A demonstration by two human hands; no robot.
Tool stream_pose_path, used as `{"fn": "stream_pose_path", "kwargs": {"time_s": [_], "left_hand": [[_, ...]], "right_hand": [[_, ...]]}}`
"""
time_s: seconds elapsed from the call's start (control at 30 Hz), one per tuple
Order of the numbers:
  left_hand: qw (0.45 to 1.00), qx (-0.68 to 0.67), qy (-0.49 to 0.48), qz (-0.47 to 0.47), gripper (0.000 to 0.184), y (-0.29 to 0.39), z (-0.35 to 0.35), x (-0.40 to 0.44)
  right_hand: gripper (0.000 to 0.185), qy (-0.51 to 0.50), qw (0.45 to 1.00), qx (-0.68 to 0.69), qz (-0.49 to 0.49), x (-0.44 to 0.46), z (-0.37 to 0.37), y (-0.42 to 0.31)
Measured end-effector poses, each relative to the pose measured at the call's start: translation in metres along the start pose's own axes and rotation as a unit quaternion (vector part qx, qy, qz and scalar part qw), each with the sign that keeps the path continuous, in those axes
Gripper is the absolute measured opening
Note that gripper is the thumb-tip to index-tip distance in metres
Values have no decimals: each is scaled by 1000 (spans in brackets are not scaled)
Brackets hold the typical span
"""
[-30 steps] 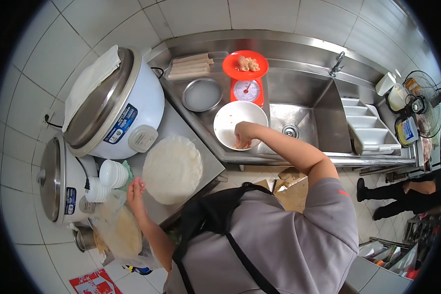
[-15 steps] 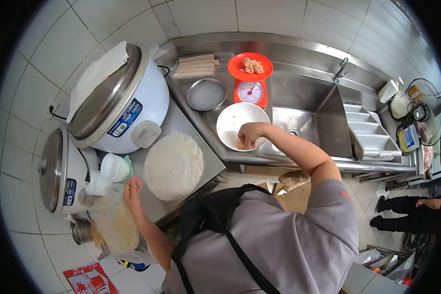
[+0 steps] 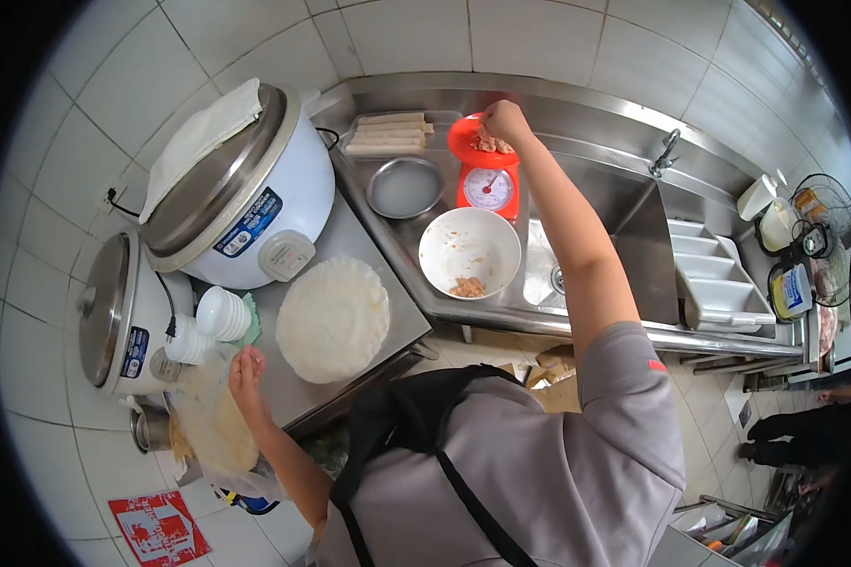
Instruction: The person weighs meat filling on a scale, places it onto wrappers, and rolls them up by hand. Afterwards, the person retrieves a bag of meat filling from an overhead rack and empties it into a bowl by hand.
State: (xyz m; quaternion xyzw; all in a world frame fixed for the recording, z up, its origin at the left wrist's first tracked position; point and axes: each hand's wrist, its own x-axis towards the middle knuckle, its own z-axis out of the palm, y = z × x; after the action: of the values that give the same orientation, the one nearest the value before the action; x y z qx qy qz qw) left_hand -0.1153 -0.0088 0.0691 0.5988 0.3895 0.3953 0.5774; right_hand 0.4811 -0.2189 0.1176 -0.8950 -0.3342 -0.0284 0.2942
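Note:
My right hand (image 3: 507, 120) is over the red plate (image 3: 460, 135) of a kitchen scale (image 3: 489, 190), its bent fingers closed on the raw minced meat (image 3: 491, 145) there. In front of the scale stands a white bowl (image 3: 442, 233) with a small clump of minced meat (image 3: 468, 286) at its bottom and bits on its wall. My left hand (image 3: 246, 368) is raised beside the white cups (image 3: 220, 314), fingers curled together with nothing visible in them. To its right lies a round stack of thin pale wrappers (image 3: 333, 319) on the steel counter.
Rolled wrappers (image 3: 388, 133) lie in a clear tray by a metal bowl of cloudy liquid (image 3: 405, 187). Two large rice cookers (image 3: 255, 213) stand left. Right are the sink (image 3: 586, 194), a divided white tray (image 3: 714, 263) and a fan (image 3: 823, 217). Another person's dark-clothed legs (image 3: 794, 430) show far right.
My right hand has moved from inside the white bowl up to the meat on the scale plate. The clump in the bowl is now uncovered. My left hand has shifted slightly toward me.

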Motion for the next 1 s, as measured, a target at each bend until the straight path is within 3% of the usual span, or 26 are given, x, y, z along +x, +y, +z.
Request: {"fn": "stream_pose_path", "kwargs": {"time_s": [0.03,0.13,0.23,0.43,0.63,0.87,1.0], "left_hand": [[1000,-1,-4,8,32,2,0,-1],[1000,8,4,11,32,8,3,-8],[999,21,24,24,32,8,0,-16],[999,-12,51,3,32,-8,-17,-19],[998,-9,56,0,33,-7,4,-24],[999,-8,41,4,34,-13,25,-19],[999,-19,45,2,32,-18,27,-23]], "right_hand": [[18,37,996,-75,-31,13,13,13],[17,74,993,-90,-4,16,20,20],[18,29,993,-102,53,13,4,14],[21,-33,989,-144,21,16,-31,4],[18,34,992,-110,-59,30,-20,18],[11,23,993,24,-111,34,6,38],[12,14,995,-41,-90,29,-3,28]]}}
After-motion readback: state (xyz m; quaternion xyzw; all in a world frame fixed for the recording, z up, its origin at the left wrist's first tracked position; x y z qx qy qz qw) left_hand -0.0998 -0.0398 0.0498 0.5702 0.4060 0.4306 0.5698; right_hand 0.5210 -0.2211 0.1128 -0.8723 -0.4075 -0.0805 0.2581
